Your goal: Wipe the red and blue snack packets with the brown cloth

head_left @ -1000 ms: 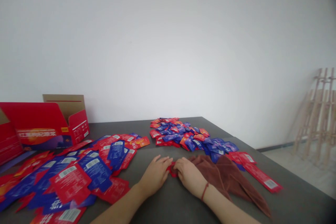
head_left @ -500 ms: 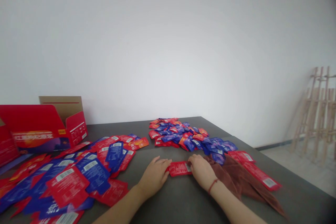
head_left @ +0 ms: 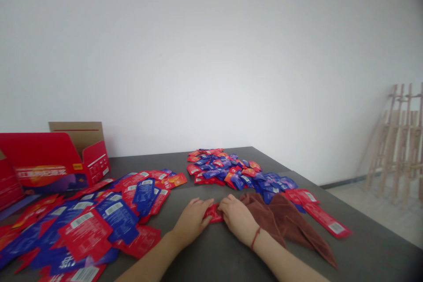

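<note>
Item: a small crumpled red foil sachet (head_left: 214,213) is lying on the dark grey tabletop (head_left: 185,194) between the person's two bare hands, partly covered by them. The left hand (head_left: 191,221) is pressing in from one side, its fingers closed against the sachet's end. The right hand (head_left: 238,219), wearing a thin red cord bracelet (head_left: 254,238), is pressing in from the other side, its fingers likewise curled onto the sachet.

Surroundings: a crumpled brown cloth towel (head_left: 284,224) is lying just beside the right hand. A few long red sachets (head_left: 325,220) are resting past the towel. A heaped pile of red and blue sachets (head_left: 224,167) is sitting ahead of the hands, near the towel. A wide spread of flat red and blue sachets (head_left: 99,224) is covering the table to the left, near the left hand. Behind that spread, an open red cardboard carton (head_left: 42,158) is standing at the table's far left. Wooden easels (head_left: 396,150) are leaning against the wall, off to the right.
</note>
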Motion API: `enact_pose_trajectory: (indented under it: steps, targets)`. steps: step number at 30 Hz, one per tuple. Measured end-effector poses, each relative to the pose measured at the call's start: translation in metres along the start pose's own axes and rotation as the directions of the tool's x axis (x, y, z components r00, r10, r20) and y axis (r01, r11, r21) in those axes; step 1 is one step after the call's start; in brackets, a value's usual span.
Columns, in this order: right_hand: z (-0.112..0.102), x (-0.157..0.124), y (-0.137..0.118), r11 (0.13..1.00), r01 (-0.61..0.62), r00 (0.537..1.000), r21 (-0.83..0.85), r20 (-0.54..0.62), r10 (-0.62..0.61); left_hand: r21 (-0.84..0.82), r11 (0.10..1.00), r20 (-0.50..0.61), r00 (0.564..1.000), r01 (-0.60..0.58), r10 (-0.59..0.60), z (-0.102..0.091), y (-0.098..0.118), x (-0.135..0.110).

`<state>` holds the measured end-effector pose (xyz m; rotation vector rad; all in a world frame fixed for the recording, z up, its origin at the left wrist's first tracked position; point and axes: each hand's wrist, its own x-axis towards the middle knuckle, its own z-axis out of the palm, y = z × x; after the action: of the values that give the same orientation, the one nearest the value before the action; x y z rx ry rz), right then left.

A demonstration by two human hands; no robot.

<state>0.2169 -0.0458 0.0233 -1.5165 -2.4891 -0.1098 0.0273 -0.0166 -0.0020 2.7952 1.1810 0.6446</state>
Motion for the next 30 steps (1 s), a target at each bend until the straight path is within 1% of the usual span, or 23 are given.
enact_pose_trajectory:
  steps: [2,6,9,11,14,17,19,21,22,24,26,27,28,30]
  targets:
    - [-0.002,-0.005,0.004,0.999,-0.027,0.999,0.026,-0.018,0.027,-0.001,1.0,0.007,1.0,0.013,-0.013,-0.001,0.001,0.0]
    - [-0.002,-0.014,0.026,0.981,-0.189,0.979,0.051,-0.069,0.192,-0.03,0.999,0.026,0.999,0.02,-0.02,-0.003,0.002,0.0]
    - [-0.001,-0.012,0.033,0.978,-0.203,0.976,0.043,-0.068,0.206,-0.053,0.998,0.021,1.0,0.022,-0.021,-0.003,0.001,0.0]
    - [-0.002,-0.008,0.029,0.984,-0.17,0.983,0.045,-0.058,0.173,-0.062,0.998,0.02,1.0,0.024,-0.023,-0.002,0.0,0.0]
    - [-0.005,-0.001,0.013,0.994,-0.097,0.994,0.058,-0.036,0.099,-0.063,0.998,0.009,1.0,0.023,-0.023,0.0,-0.001,0.0]
    - [-0.006,0.0,-0.001,0.995,-0.006,0.999,0.097,-0.033,0.01,-0.068,0.998,-0.008,1.0,0.017,-0.018,0.002,-0.003,-0.001]
    - [-0.005,-0.004,-0.003,0.986,0.072,0.996,0.148,-0.056,-0.064,-0.08,0.997,-0.012,1.0,0.015,-0.016,0.003,-0.004,-0.002]
    - [-0.004,-0.011,-0.001,0.975,0.107,0.992,0.195,-0.084,-0.092,-0.102,0.994,-0.009,1.0,0.025,-0.026,0.001,-0.004,-0.003]
    - [-0.003,-0.014,0.002,0.974,0.09,0.993,0.206,-0.089,-0.073,-0.118,0.992,-0.003,0.999,0.035,-0.035,0.0,-0.004,-0.003]
    - [-0.002,-0.018,0.007,0.981,-0.008,0.996,0.196,-0.089,0.026,-0.153,0.987,0.013,0.999,0.054,-0.052,-0.002,-0.003,-0.003]
    - [-0.003,-0.018,0.012,0.982,-0.118,0.987,0.145,-0.091,0.133,-0.181,0.981,0.026,0.998,0.065,-0.061,-0.004,-0.003,-0.003]
    - [-0.003,-0.017,0.013,0.981,-0.152,0.982,0.117,-0.093,0.163,-0.19,0.979,0.028,0.998,0.069,-0.065,-0.005,-0.003,-0.003]
    - [-0.003,-0.014,0.013,0.982,-0.165,0.98,0.093,-0.096,0.174,-0.196,0.978,0.031,0.997,0.071,-0.066,-0.005,-0.003,-0.003]
    - [-0.002,-0.008,0.011,0.988,-0.139,0.985,0.073,-0.09,0.145,-0.203,0.977,0.035,0.997,0.073,-0.067,-0.004,-0.003,-0.003]
